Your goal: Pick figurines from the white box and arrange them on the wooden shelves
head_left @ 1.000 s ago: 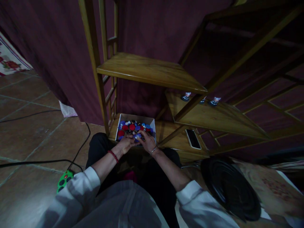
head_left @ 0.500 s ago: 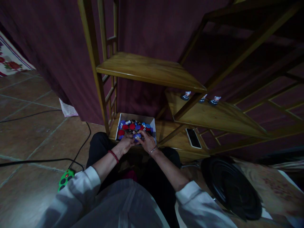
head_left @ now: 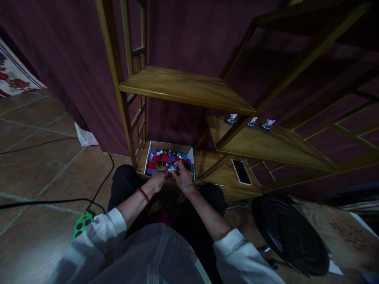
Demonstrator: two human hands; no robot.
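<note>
A small blue-and-white figurine [head_left: 171,168] is held between both hands, over the near edge of an open white box [head_left: 186,149]. My left hand [head_left: 157,178] grips its left side with closed fingers. My right hand [head_left: 182,176] pinches it from the right with thumb and fingers. Inside the box lie several small figurines with red, blue and black round bases, such as a red base [head_left: 165,157]. The fingers hide part of the held piece and the box's near wall.
The box sits on the low board of a wooden shelf [head_left: 183,86]. To the right lie a phone [head_left: 241,172] and, on a higher board, three small figurines [head_left: 267,124]. A green controller [head_left: 83,225] with cables is on the tiled floor; a black round seat [head_left: 290,234] stands right.
Both hands stay at the box's near edge with the figurine. My right hand has shifted slightly, and the figurine shows a bit more between the fingers.
</note>
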